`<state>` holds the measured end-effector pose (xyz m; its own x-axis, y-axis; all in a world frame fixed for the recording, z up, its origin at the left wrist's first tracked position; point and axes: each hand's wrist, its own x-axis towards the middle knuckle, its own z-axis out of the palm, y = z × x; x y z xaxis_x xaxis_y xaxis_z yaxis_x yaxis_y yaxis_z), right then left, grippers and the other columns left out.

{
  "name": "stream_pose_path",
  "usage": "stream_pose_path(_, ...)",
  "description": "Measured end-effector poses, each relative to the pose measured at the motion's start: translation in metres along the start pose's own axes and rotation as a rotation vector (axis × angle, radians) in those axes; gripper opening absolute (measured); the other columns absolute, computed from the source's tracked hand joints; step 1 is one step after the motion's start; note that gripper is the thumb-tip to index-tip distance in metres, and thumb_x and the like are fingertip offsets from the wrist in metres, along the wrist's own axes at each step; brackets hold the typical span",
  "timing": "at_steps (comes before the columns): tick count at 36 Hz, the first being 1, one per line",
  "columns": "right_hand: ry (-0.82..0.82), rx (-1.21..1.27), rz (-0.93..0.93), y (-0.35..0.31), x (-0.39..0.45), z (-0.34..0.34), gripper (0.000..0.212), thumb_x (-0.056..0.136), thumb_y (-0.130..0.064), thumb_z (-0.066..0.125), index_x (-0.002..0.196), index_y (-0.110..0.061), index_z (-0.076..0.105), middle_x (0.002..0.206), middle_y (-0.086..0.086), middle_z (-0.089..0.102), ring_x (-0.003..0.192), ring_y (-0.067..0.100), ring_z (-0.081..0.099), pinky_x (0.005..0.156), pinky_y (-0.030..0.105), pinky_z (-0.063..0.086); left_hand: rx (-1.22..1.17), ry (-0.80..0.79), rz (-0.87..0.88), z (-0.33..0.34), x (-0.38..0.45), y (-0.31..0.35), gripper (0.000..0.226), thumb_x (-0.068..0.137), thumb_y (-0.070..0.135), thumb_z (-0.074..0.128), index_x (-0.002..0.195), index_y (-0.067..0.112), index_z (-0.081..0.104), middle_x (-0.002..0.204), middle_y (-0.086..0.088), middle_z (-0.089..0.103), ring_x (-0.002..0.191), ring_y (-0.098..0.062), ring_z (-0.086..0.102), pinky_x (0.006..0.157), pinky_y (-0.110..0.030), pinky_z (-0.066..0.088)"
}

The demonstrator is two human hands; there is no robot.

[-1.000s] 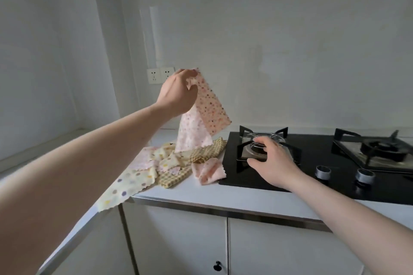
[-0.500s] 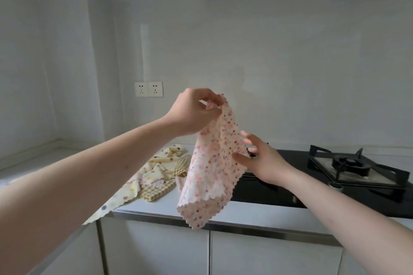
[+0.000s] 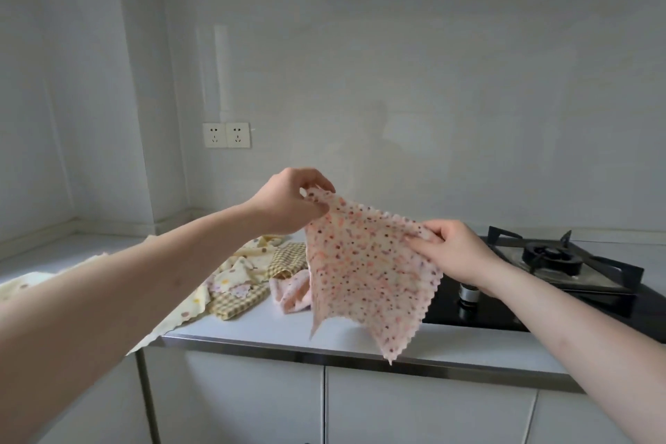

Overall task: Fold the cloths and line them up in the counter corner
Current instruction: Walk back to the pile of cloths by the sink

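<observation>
The left hand pinched one top corner of the pink dotted cloth, and the right hand pinched the other top corner, so the cloth hung spread between them in the air. Its zigzag upper edge ran from the left fingers down to the right fingers, and its lowest corner dangled past the steel front edge of the counter. Bare countertop lay below the hands. Below and behind the left hand lay the pile of unfolded cloths, one yellow cloth draping over the counter's edge. Just beyond the right hand sat the black gas hob, its burner grate near the wrist.
</observation>
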<state>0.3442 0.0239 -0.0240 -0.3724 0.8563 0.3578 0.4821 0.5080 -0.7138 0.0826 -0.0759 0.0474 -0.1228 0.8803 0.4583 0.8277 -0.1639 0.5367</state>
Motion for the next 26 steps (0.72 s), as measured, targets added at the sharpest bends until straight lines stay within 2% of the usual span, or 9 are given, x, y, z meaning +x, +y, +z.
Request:
stream_pose_path(2,0.021,0.020,0.013,0.002,0.003,-0.008,0.045,0.088,-0.047,0.072,0.087,-0.002,0.068,0.065,0.002,0.026,0.061,0.014,0.034,0.066,0.029,0.026,-0.042,-0.024,-0.025,0.003,0.001,0.000,0.018,0.087,0.017,0.070,0.099,0.030,0.074,0.095,0.011,0.070,0.092,-0.010,0.066,0.073,-0.023,0.049)
stream_pose_path(5,0.004,0.072,-0.011,0.007,0.006,-0.020,0.078,0.073,-0.065,0.070,0.102,0.006,0.061,0.074,0.001,0.041,0.071,0.014,0.045,0.075,0.031,0.034,-0.185,-0.058,-0.025,0.003,0.003,0.000,0.009,0.092,0.022,0.069,0.087,0.026,0.076,0.082,0.009,0.071,0.083,-0.012,0.065,0.075,-0.027,0.049)
stream_pose_path(7,-0.035,0.138,-0.027,0.007,0.005,-0.029,0.076,0.070,-0.065,0.072,0.105,0.002,0.064,0.084,0.011,0.064,0.080,0.021,0.061,0.084,0.038,0.048,-0.271,-0.096,-0.022,0.003,0.003,0.000,0.013,0.094,0.022,0.067,0.085,0.021,0.076,0.078,0.007,0.071,0.079,-0.012,0.065,0.072,-0.026,0.051)
stream_pose_path(9,-0.059,0.204,-0.034,0.008,0.004,-0.039,0.063,0.073,-0.057,0.078,0.106,-0.004,0.070,0.104,0.020,0.072,0.094,0.023,0.068,0.098,0.044,0.049,-0.341,-0.133,-0.021,0.004,0.003,0.000,0.017,0.096,0.022,0.066,0.084,0.016,0.075,0.078,0.005,0.070,0.076,-0.011,0.064,0.070,-0.027,0.050)
stream_pose_path(13,-0.099,0.255,-0.031,0.018,0.007,-0.051,0.105,0.055,-0.073,0.083,0.111,0.012,0.055,0.090,0.004,0.054,0.087,0.017,0.056,0.085,0.034,0.038,-0.373,-0.118,-0.042,0.013,0.008,-0.001,0.022,0.097,0.025,0.066,0.079,0.013,0.071,0.076,0.003,0.065,0.073,-0.013,0.061,0.069,-0.029,0.051)
stream_pose_path(17,-0.083,0.225,0.033,0.027,0.012,-0.048,0.046,0.077,-0.047,0.083,0.094,-0.006,0.073,0.107,0.014,0.074,0.109,0.019,0.070,0.096,0.033,0.047,-0.307,-0.069,-0.084,0.029,0.016,-0.007,0.024,0.096,0.030,0.067,0.076,0.017,0.071,0.066,0.011,0.064,0.063,-0.006,0.058,0.062,-0.022,0.049)
stream_pose_path(20,-0.034,0.122,0.076,0.036,0.017,-0.041,0.037,0.076,-0.048,0.082,0.089,-0.014,0.074,0.092,0.011,0.073,0.086,0.014,0.066,0.080,0.031,0.048,-0.149,-0.022,-0.090,0.046,0.022,-0.016,0.026,0.093,0.032,0.069,0.070,0.020,0.069,0.058,0.014,0.060,0.056,-0.007,0.053,0.052,-0.022,0.040)
stream_pose_path(24,0.065,-0.079,0.107,0.047,0.023,-0.024,0.019,0.079,-0.041,0.081,0.080,-0.023,0.074,0.083,0.002,0.074,0.080,0.015,0.065,0.068,0.027,0.044,-0.028,-0.021,-0.140,0.071,0.031,-0.031,0.015,0.090,0.034,0.071,0.083,0.023,0.076,0.088,0.003,0.074,0.083,-0.016,0.067,0.066,-0.026,0.050)
stream_pose_path(26,0.096,-0.161,0.111,0.050,0.026,-0.015,0.017,0.080,-0.039,0.080,0.078,-0.024,0.073,0.076,-0.004,0.070,0.074,0.012,0.061,0.061,0.023,0.041,0.009,-0.031,-0.175,0.083,0.034,-0.037,0.011,0.089,0.035,0.072,0.083,0.027,0.076,0.087,0.006,0.073,0.080,-0.014,0.066,0.064,-0.025,0.050)
